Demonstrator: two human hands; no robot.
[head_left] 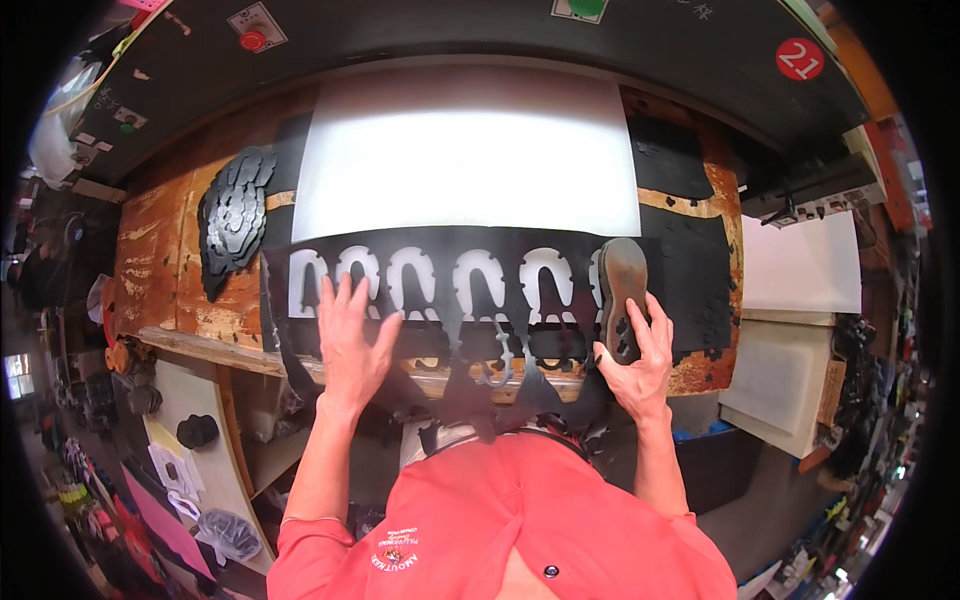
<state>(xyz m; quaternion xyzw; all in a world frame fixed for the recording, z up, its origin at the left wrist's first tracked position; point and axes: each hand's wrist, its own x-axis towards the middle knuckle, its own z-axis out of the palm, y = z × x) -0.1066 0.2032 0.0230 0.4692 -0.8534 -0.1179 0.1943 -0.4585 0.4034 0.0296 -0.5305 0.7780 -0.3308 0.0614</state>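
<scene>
A black sheet (pixel 437 290) with a row of U-shaped cut-outs lies across the front of a white board (pixel 470 160), and its torn-looking strips hang over the table's near edge toward me. My left hand (pixel 352 350) rests on the sheet's left part, fingers spread, with nothing in them. At the sheet's right end, my right hand (pixel 643 355) grips the lower part of a sole-shaped cutting die (pixel 626 270), brown on top with a dark rim. Thumb and fingers lie on either side of the die, which stands on the sheet next to the last cut-out.
A stack of dark cut pieces (pixel 236 212) lies on the worn wooden table (pixel 165 270) at left. More black sheet material (pixel 690 265) is at right. A dark machine beam (pixel 420 35) with a red button (pixel 253 40) spans the far side. Pale boards (pixel 800 262) stand at far right.
</scene>
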